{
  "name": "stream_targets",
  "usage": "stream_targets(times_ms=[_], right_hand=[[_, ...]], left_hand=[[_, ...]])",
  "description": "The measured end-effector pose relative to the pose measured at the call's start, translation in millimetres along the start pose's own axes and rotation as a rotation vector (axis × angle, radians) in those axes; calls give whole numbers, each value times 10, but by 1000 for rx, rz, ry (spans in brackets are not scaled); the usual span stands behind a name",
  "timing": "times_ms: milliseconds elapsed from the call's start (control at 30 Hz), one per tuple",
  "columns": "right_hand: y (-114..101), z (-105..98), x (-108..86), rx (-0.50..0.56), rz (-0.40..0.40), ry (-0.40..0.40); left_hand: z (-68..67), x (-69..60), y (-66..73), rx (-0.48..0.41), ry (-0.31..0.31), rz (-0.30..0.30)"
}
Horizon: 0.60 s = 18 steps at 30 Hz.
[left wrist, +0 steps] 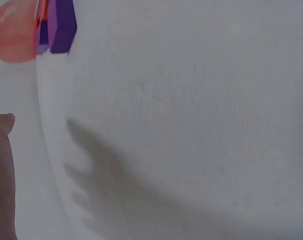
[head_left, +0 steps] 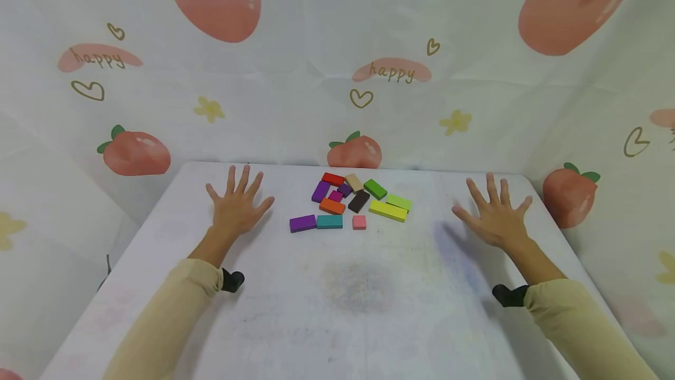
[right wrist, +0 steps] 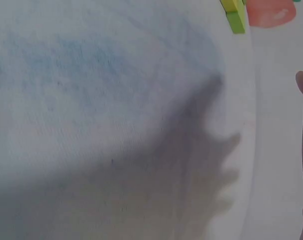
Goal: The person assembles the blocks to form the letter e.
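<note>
Several coloured blocks lie in a loose group at the table's far middle. Among them are a red block point(head_left: 333, 179), an orange block point(head_left: 332, 206), a dark brown block point(head_left: 359, 201), a long yellow block point(head_left: 388, 211) and a green block point(head_left: 375, 188). In front lie a purple block point(head_left: 303, 223), a teal block point(head_left: 329, 222) and a small pink block point(head_left: 359, 222). My left hand point(head_left: 235, 210) is spread above the table left of the blocks, holding nothing. To their right, my right hand point(head_left: 498, 216) is likewise spread, with nothing in it. Both wrist views show only a thumb and a hand's shadow.
The white table point(head_left: 285, 310) has a grey smudge at its middle and a bluish stain near my right hand. Behind it hangs a pale cloth point(head_left: 295, 116) printed with peaches, hearts and flowers. A black wrist strap point(head_left: 232, 280) shows below the left sleeve.
</note>
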State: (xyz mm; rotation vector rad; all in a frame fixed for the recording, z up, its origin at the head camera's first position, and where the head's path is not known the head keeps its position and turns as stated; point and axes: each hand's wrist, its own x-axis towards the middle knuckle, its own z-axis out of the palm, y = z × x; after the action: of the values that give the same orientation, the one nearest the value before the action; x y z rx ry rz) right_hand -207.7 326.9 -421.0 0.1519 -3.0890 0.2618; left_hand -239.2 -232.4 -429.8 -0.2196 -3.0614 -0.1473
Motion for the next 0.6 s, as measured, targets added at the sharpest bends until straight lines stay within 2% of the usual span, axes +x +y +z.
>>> stream_targets(times_ms=[167, 400, 600], right_hand=[[-120, 20, 1, -20, -46, -8], [-295, 98, 14, -16, -168, -38], [-462, 198, 19, -44, -286, -50]], left_hand=[[-6, -13, 149, 43, 13, 79], [26, -52, 340, 87, 6, 207], [73, -109, 484, 124, -7, 352]])
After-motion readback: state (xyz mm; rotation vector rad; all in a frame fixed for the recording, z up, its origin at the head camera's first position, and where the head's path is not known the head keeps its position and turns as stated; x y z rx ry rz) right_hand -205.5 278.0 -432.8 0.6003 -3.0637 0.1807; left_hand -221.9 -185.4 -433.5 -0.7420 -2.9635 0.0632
